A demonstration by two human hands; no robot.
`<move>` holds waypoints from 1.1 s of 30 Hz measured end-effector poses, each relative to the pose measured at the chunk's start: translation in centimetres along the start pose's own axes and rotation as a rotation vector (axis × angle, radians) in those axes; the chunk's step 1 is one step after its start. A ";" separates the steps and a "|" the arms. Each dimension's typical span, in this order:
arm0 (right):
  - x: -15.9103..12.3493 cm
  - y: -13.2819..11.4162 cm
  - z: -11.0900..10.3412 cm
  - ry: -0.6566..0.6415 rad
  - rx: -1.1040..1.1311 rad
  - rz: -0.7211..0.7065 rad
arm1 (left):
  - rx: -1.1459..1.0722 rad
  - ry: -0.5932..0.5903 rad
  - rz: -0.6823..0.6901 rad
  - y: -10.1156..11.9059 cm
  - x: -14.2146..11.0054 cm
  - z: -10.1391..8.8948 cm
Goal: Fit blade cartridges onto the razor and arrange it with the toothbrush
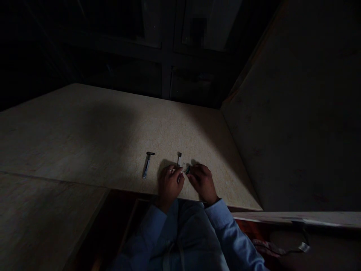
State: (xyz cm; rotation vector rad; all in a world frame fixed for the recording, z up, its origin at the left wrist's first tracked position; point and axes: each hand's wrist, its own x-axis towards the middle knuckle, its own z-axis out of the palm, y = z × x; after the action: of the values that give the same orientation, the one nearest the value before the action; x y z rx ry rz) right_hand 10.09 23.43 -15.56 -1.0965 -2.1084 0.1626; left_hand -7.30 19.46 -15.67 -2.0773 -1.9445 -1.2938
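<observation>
- At the left we see the wide, pale tabletop (84,113).
- Next we see what looks like a razor (146,167), lying flat, its dark head pointing away from us. No hand touches it.
- Our left hand (170,184) is at the near edge of the tabletop, fingers bent. We cannot tell if its fingertips pinch anything.
- Just past those fingers lies a thin stick with a dark block (179,154) at its far end.
- Between our two hands is a small green thing (188,169), right by the right fingertips.
- Our right hand (203,181) bends over its near side. It is too dark to tell if the fingers squeeze it.
- Far right, below the tabletop, we see a dark cord with a white tag (304,247).
</observation>
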 end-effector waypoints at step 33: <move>0.3 -0.4 0.5 -0.099 -0.108 0.043 | 0.052 0.049 -0.064 -0.6 -0.3 0.7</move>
State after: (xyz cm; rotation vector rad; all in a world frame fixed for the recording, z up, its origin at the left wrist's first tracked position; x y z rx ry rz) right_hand 9.41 23.51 -15.58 -1.2206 -2.2040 0.1268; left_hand -7.39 19.71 -16.67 -1.9564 -2.0167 -1.2787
